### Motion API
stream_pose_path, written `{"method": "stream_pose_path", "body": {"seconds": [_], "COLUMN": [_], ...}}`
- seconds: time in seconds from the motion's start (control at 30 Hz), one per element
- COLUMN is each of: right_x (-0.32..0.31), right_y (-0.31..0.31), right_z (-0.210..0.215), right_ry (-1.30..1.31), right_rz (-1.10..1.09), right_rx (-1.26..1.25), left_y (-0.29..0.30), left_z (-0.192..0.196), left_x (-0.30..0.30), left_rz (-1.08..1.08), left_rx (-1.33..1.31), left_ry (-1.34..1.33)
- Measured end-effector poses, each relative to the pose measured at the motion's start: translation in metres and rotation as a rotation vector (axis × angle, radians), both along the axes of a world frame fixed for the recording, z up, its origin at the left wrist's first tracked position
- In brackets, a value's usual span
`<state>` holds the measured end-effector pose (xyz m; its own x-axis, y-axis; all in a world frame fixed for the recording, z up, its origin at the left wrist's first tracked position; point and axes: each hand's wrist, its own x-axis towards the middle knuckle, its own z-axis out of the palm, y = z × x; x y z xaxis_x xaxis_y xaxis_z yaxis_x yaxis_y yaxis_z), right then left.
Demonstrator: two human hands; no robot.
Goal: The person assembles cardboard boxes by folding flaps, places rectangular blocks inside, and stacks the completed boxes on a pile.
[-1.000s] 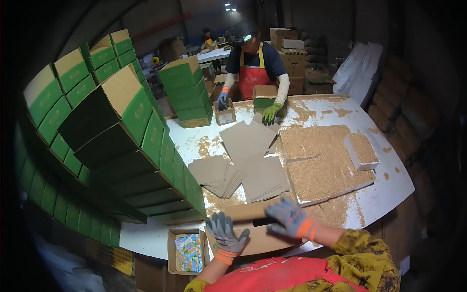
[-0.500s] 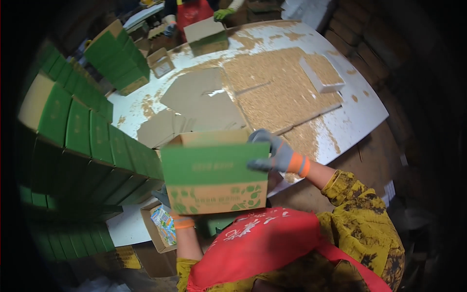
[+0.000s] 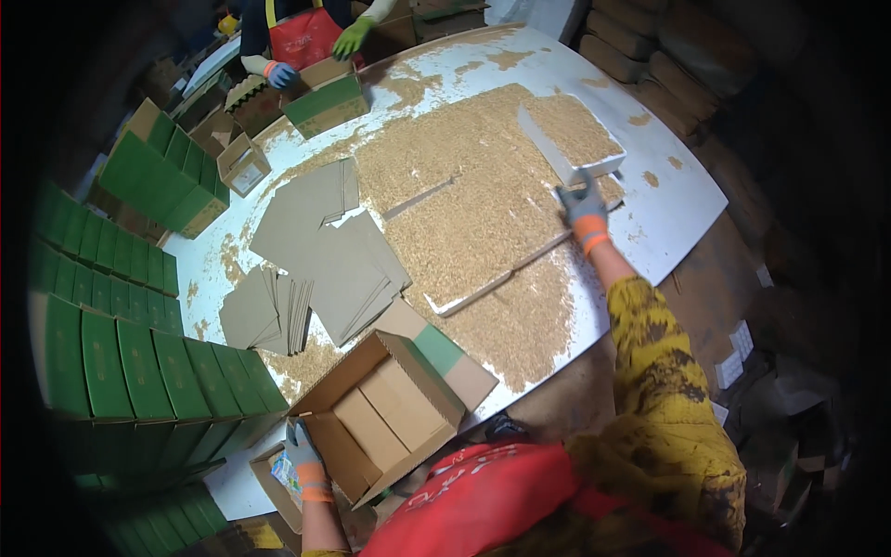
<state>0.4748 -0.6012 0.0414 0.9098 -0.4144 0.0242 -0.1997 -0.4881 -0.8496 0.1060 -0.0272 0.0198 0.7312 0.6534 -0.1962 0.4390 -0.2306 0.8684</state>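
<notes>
Open carton (image 3: 382, 413): at seven o'clock, by the near edge of the white counter (image 3: 682, 200), tilted, its brown inside in sight; a brown-and-green panel (image 3: 436, 347) shows beyond its one-o'clock side.
Left hand (image 3: 304, 457): grey glove, orange cuff, between seven and eight o'clock; its grip is clamped on the wall of the open carton, at that box's eight-o'clock side.
Right hand (image 3: 583, 206): matching glove, arm stretched out toward two o'clock; its grip is apart, thumb away from the fingers, at the six-o'clock corner of a white tray (image 3: 544, 145). Whether the fingertips touch the tray, I cannot tell.
White tray: between one and two o'clock, tan granules covering its top.
Granule bed (image 3: 483, 209): broad and tan, from the centre toward twelve o'clock, spilling over the near edge.
Flat sheets (image 3: 348, 269): grey-brown card, overlapping, around nine o'clock.
Packet box (image 3: 264, 483): between seven and eight o'clock, colourful packets inside, partly hidden by the left hand.
Green boxes (image 3: 144, 362): packed in rows between eight and nine o'clock.
Co-worker (image 3: 308, 37): at eleven o'clock, red apron, gloved hands at a green-and-brown box (image 3: 327, 110).
</notes>
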Motion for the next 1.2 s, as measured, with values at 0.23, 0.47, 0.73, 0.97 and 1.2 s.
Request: {"method": "stream_pose_path", "body": {"seconds": [0.23, 0.47, 0.73, 0.97, 1.2], "right_x": [0.084, -0.065, -0.061, -0.114, -0.204], "right_y": [-0.047, 0.014, 0.002, 0.077, 0.128], "right_z": [-0.039, -0.011, -0.100, 0.042, 0.089], "right_ry": [0.014, -0.002, -0.005, -0.105, 0.090], "right_rz": [0.002, 0.317, -0.130, -0.057, 0.549], "right_rx": [-0.628, -0.535, 1.097, 1.174, 1.068], "left_y": [-0.006, -0.023, -0.008, -0.005, 0.001], "left_z": [0.003, 0.039, -0.003, -0.008, -0.038], "left_x": [0.012, 0.025, 0.022, 0.019, 0.021], "left_rz": [0.173, 0.081, 0.176, 0.125, 0.136], "left_rx": [0.082, 0.014, -0.116, -0.053, -0.262], "left_ry": [-0.038, -0.051, -0.126, -0.065, -0.264]}}
